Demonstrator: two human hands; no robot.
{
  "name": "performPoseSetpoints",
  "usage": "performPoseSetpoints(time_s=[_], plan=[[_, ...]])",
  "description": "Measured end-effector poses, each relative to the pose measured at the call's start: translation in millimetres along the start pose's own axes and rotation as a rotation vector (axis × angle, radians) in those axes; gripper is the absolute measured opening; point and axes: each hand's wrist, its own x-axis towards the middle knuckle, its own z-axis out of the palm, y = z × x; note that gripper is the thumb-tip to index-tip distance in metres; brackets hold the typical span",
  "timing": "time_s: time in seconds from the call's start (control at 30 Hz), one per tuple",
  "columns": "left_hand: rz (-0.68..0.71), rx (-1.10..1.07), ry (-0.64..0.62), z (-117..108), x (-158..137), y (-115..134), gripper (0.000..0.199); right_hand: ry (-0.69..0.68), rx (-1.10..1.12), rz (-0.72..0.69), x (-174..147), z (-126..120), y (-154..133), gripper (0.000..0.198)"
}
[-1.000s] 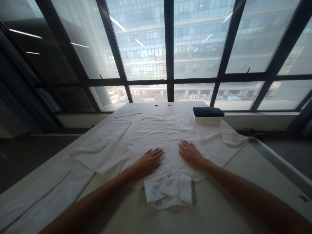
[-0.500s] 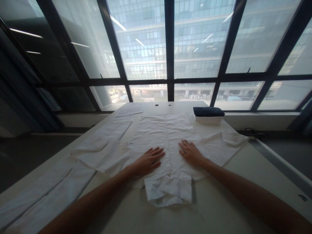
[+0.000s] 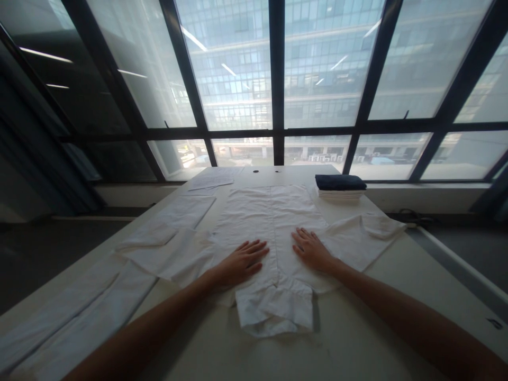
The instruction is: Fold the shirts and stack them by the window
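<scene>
White garment: spread out flat on the pale counter, in the middle of the view; the white garment has a straight seam down its centre and shallow creases across its far half.
Left hand: palm down on the cloth just left of the seam, fingers long and slightly parted; the left hand presses flat and grips nothing.
Right hand: palm down to the right of the seam, level with the other; the right hand is likewise unfolded, with nothing grasped.
Sleeves: left sleeve out toward other white cloth; right sleeve out toward the counter's right edge.
Near end: a bunched, doubled-over part on the person's side.
Folded stack: navy cloth on top of white folded cloths, far right; any label too small to read.
Left side: long white cloth pieces lying along the counter.
Thin sheets: white sheets at the far left corner; faint marks, unreadable.
Dark mark: a small mark at far right, too blurred to read.
Window: dark frame, a glassy building beyond.
</scene>
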Motion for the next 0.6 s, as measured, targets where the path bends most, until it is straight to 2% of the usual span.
performPoseSetpoints(time_s=[0.6], plan=[[-0.007,-0.005,0.001,0.5,-0.4,1.1,0.055,-0.003,0.010,0.006,-1.2,-0.6,-1.0,0.056]])
